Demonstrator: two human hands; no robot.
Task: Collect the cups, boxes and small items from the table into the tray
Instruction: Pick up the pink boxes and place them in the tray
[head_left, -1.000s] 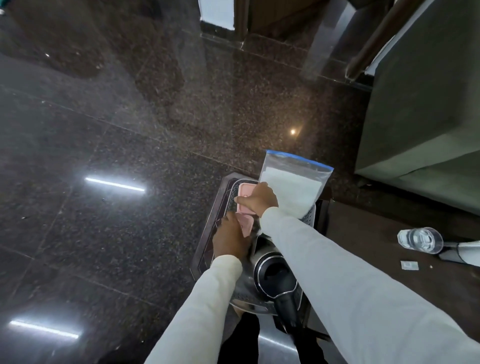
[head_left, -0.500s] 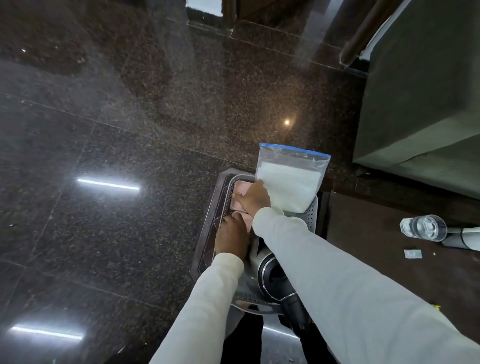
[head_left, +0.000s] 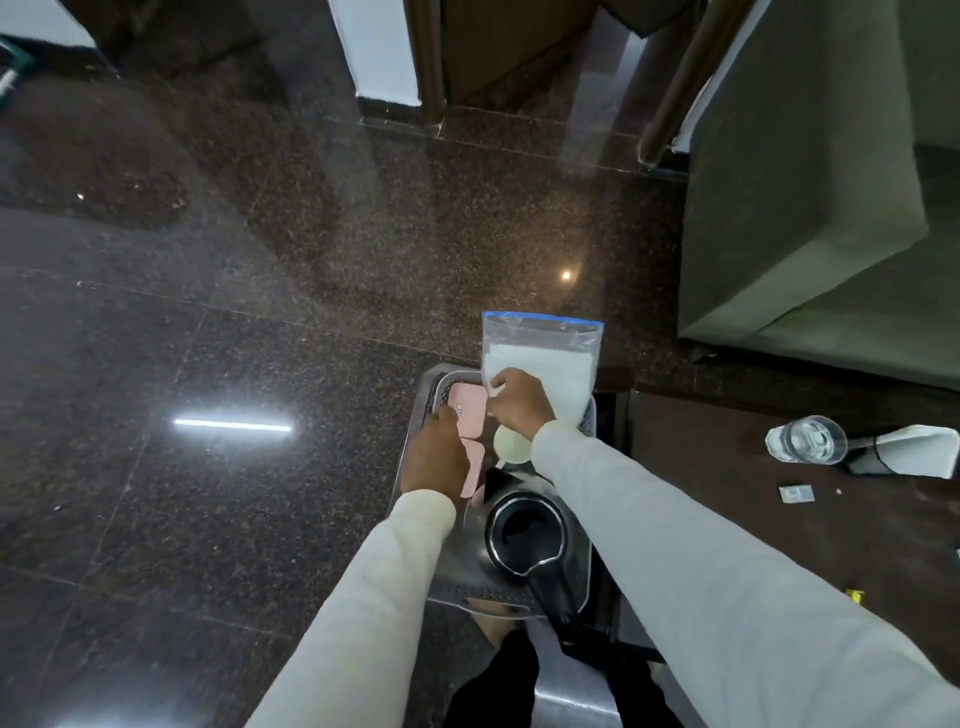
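Reaching over the metal tray, both hands worked at its far end in the head view. The left hand lay knuckles-up over the pink boxes along the tray's left edge; whether its fingers gripped one could not be told. The right hand pinched the lower left corner of a clear zip bag of white grains, which stood upright against the tray's far right corner. A small white cup sat just beneath that wrist, and a black-lined steel jug filled the tray's near end. Well apart on the dark table, near its right edge, stood a clear glass, a white paper and a small sachet.
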